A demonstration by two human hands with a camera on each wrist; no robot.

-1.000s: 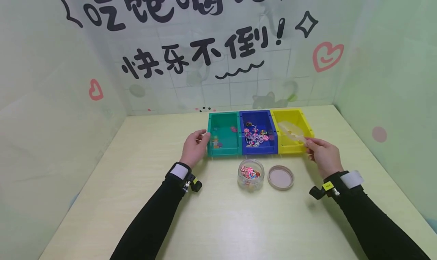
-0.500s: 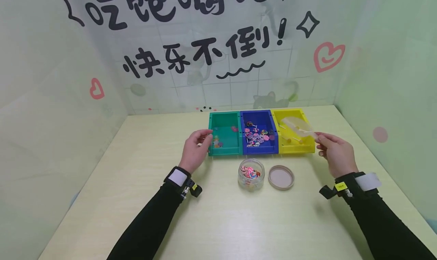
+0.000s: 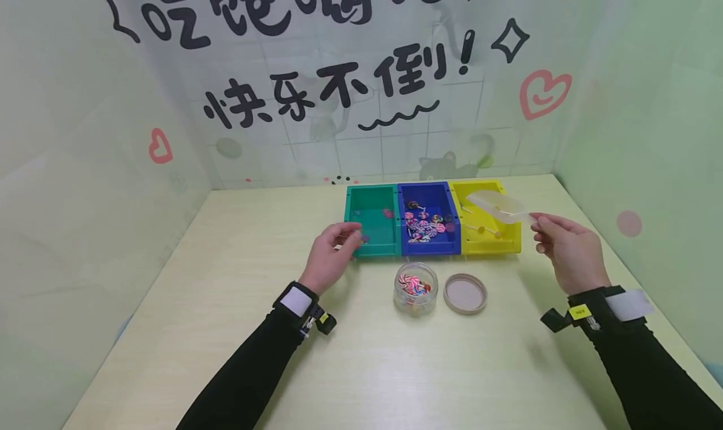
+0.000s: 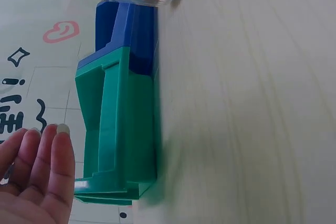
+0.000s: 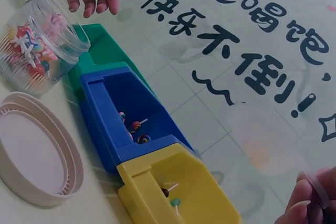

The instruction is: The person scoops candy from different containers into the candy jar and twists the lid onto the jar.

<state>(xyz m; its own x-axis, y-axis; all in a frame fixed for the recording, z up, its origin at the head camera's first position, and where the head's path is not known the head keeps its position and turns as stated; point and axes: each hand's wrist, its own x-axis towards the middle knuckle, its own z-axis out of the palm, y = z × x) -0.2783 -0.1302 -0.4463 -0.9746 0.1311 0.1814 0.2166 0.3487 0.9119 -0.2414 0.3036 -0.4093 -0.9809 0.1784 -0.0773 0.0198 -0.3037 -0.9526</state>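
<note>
My right hand [image 3: 576, 254] pinches the handle of a translucent plastic scoop [image 3: 497, 206], held above the yellow bin [image 3: 490, 248]. In the right wrist view the scoop [image 5: 265, 140] looks pale and see-through, with a faint orange tint low in its bowl. My left hand [image 3: 333, 257] hovers at the front left corner of the green bin [image 3: 374, 207], fingers loosely bent with nothing seen in them. Small lollipops [image 3: 420, 230] lie in the blue bin [image 3: 432, 248]. A few lollipops [image 5: 175, 202] are in the yellow one, and small pinkish pieces [image 3: 388, 213] in the green one.
An uncapped clear jar [image 3: 415, 301] with colourful lollipops stands in front of the blue bin. Right beside it lies its pale round lid [image 3: 465, 294], inner side up. The three bins form a joined row near the printed back wall [image 3: 356, 157].
My right hand has moved right and slightly up, lifting the scoop higher over the yellow bin's right side. The left hand has shifted slightly right over the green bin's corner.
</note>
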